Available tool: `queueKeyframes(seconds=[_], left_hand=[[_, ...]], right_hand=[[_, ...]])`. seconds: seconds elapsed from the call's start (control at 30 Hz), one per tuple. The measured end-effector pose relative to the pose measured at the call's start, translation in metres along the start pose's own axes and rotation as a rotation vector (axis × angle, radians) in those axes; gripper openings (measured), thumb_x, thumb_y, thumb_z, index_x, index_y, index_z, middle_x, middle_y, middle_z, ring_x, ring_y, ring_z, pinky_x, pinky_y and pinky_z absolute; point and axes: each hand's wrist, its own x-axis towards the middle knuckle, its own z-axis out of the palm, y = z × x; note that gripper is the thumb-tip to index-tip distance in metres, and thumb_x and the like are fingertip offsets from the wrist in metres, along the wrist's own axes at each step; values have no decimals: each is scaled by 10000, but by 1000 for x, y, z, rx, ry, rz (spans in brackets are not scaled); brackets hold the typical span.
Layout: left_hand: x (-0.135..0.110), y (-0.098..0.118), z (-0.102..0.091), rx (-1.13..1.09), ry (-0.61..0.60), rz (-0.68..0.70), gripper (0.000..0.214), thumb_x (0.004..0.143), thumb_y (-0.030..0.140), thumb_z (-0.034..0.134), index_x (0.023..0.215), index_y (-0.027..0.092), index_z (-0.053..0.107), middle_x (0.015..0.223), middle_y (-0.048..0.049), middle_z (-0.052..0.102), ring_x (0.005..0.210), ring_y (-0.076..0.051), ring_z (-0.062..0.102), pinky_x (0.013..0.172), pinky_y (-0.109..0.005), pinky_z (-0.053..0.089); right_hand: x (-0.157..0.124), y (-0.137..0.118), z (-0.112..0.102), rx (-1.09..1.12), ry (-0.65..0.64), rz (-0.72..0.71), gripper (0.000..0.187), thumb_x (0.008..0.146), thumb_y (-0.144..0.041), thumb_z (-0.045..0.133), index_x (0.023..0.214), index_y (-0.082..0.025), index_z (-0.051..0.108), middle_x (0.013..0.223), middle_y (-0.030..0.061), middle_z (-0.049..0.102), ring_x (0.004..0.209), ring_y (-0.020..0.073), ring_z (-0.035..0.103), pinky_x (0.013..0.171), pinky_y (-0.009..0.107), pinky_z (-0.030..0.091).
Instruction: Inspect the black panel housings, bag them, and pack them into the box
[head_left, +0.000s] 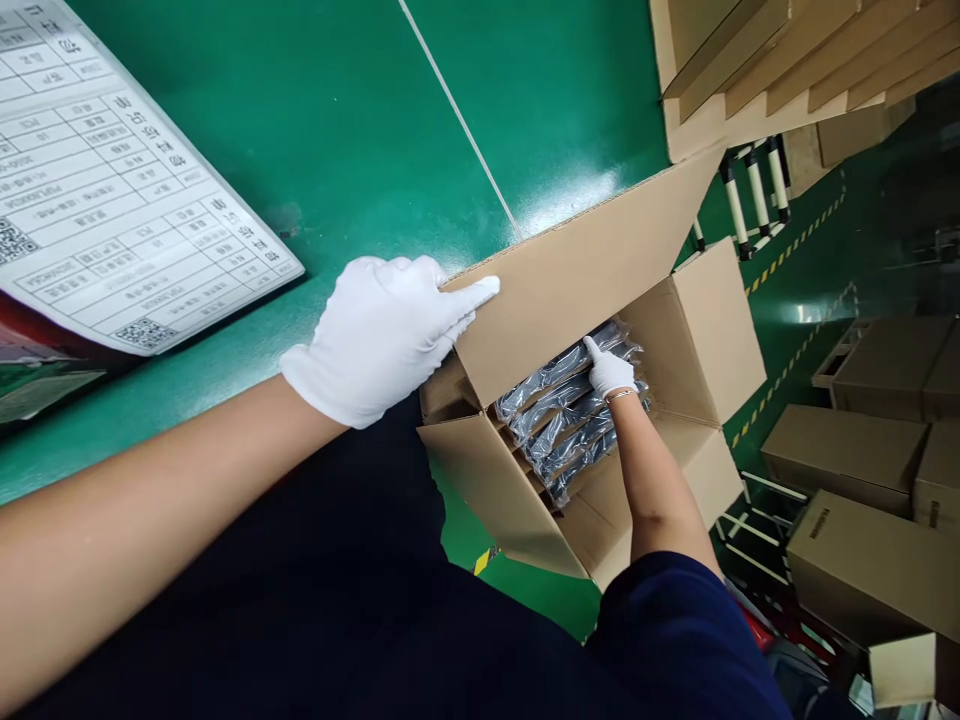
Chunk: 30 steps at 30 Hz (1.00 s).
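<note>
My left hand (382,335), in a white glove, grips the corner of a raised flap (585,270) of a cardboard box (652,345). One of its fingers lies along the flap's face, while others are hidden. Inside the box, clear plastic bags (559,415) with dark contents stand in rows between cardboard dividers. My right hand (611,372), also gloved in white, reaches in and touches the bags at the flap side. One finger is stretched out over them; the rest are partly hidden. The box's other flaps are folded outward.
A printed sheet (135,190) with tables and QR codes is at the left. Cardboard pieces (787,70) stand at the upper right, near a white tube rack (754,200). Closed cartons (877,560) stand at the right. The floor (300,120) is green with a white line.
</note>
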Motion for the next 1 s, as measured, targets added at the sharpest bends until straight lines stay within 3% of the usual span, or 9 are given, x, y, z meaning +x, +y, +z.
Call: queueKeyframes(seconds=[0.3, 0.6, 0.8, 1.0], left_hand=[[-1, -2, 4, -2, 29, 14, 418, 969, 311, 417, 1307, 389, 650, 809, -97, 591, 796, -290, 631, 694, -421, 412], [-2, -1, -2, 73, -28, 10, 402, 998, 342, 394, 1303, 390, 652, 845, -100, 601, 754, -270, 578, 679, -408, 371], [-2, 2, -7, 203, -67, 6, 451, 1022, 365, 331, 1371, 348, 616, 888, -100, 603, 738, -248, 496, 651, -363, 273], [-1, 5, -7, 204, -79, -34, 446, 1019, 398, 340, 1370, 361, 613, 920, -81, 586, 752, -228, 465, 660, -364, 214]], right_hand=[[-6, -3, 9, 62, 34, 34, 792, 938, -145, 360, 1624, -404, 59, 1341, 93, 582, 1107, 229, 644, 963, 367, 518], [-43, 17, 61, 127, 51, 190, 724, 996, -221, 297, 1638, -300, -28, 1342, 148, 555, 1065, 237, 650, 928, 365, 534], [-29, 10, 54, 157, 33, 104, 756, 974, -163, 324, 1624, -396, 16, 1351, 119, 565, 1124, 229, 637, 977, 380, 509], [-32, 23, 58, 175, -2, 159, 741, 990, -208, 304, 1631, -313, -52, 1335, 160, 576, 1105, 234, 643, 956, 385, 512]])
